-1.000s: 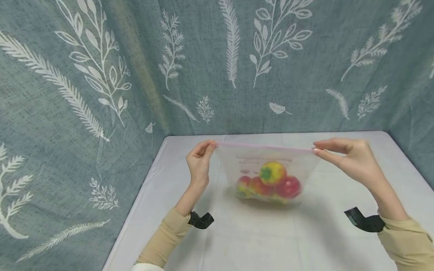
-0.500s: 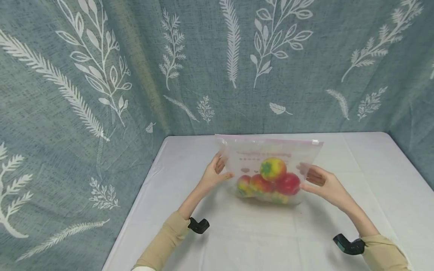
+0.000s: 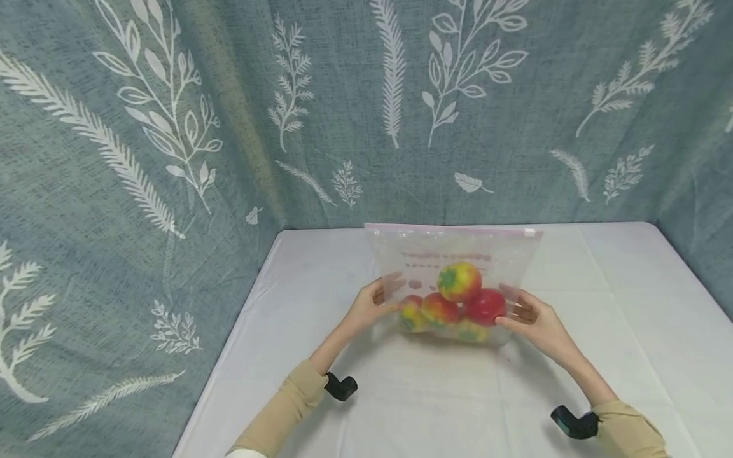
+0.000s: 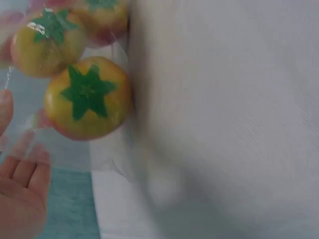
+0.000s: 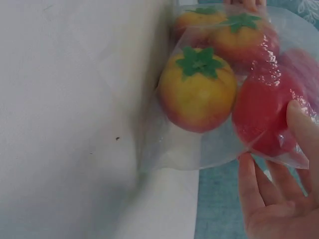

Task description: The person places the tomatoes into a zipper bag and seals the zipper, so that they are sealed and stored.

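Observation:
A frosted clear slider zip bag [image 3: 389, 245] with a pinkish top strip stands upright on the white-covered table. Inside lie several red-yellow, tomato-like fruits, one on top [image 3: 460, 282] and a redder one [image 3: 485, 306] at the right. Some show green star-shaped tops, as on the lowest fruit [image 4: 88, 98] in the left wrist view. My left hand [image 3: 366, 308] is at the bag's left side, fingers behind the film and thumb in front, loosely spread. At the right side, my right hand [image 3: 537, 323] holds the bag, its thumb [image 5: 301, 124] against the redder fruit and fingers behind.
The white cloth [image 3: 424, 407] covers the table around the bag. A blue-green curtain [image 3: 355, 114] with white leaf prints hangs behind and at the sides. On each wrist sits a black camera, one on the left [image 3: 342, 387] and one on the right [image 3: 574, 423].
Both hands have let go of the bag's top corners, moved down and come inward to its lower sides. The bag's top edge now stands higher and more upright, with the white slider showing.

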Action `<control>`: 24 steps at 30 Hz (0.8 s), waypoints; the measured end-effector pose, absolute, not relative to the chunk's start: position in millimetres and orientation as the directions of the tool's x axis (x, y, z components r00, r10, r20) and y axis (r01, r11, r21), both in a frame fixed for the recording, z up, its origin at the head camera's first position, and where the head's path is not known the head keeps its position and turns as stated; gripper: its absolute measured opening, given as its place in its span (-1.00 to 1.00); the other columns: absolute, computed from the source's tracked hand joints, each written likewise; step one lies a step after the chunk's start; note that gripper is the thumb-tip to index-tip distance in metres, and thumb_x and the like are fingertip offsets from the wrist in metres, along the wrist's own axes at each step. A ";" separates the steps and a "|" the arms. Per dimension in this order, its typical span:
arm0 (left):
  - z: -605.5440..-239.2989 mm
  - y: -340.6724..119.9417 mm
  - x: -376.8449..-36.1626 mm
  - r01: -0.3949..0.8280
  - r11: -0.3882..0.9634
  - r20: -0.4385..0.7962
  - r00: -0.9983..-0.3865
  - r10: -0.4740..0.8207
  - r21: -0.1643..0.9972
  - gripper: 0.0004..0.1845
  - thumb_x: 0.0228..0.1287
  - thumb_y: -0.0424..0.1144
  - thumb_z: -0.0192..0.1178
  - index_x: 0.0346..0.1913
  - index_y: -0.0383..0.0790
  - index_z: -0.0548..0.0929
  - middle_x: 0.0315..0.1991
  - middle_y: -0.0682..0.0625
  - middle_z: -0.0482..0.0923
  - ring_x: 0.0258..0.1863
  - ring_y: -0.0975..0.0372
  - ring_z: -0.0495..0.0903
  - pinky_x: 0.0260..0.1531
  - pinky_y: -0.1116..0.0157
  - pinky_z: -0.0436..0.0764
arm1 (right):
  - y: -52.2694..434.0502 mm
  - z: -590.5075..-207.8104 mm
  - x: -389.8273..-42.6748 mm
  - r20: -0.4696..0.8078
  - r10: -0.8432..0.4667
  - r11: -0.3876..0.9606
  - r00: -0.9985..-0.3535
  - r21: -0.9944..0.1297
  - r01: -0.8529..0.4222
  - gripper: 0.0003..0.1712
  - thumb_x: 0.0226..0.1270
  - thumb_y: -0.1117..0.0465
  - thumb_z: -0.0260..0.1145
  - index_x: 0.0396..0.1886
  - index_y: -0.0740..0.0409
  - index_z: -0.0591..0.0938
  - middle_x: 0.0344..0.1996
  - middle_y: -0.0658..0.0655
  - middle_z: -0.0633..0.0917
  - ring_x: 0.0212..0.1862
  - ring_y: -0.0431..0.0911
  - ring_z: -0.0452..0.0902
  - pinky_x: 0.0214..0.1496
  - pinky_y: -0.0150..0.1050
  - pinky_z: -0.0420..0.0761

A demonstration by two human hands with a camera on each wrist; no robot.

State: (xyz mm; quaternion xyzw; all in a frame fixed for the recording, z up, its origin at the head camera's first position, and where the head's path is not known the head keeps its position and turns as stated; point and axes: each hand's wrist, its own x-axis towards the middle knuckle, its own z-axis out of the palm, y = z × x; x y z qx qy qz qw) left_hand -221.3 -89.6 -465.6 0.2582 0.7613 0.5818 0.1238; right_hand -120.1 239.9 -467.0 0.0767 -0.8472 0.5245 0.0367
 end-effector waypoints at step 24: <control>-473.0 -82.3 -190.0 -0.303 0.344 -0.438 -0.781 0.444 0.889 -0.50 0.28 -0.28 0.21 0.17 -0.53 0.39 -0.09 -0.32 0.63 -0.10 0.03 0.69 -0.05 0.22 0.62 | 243.1 -487.8 -107.1 -0.444 -0.144 0.364 -0.885 -0.855 0.370 -0.18 0.39 -0.09 0.13 0.31 0.54 0.23 0.20 0.46 0.45 0.07 0.05 0.57 0.03 -0.15 0.62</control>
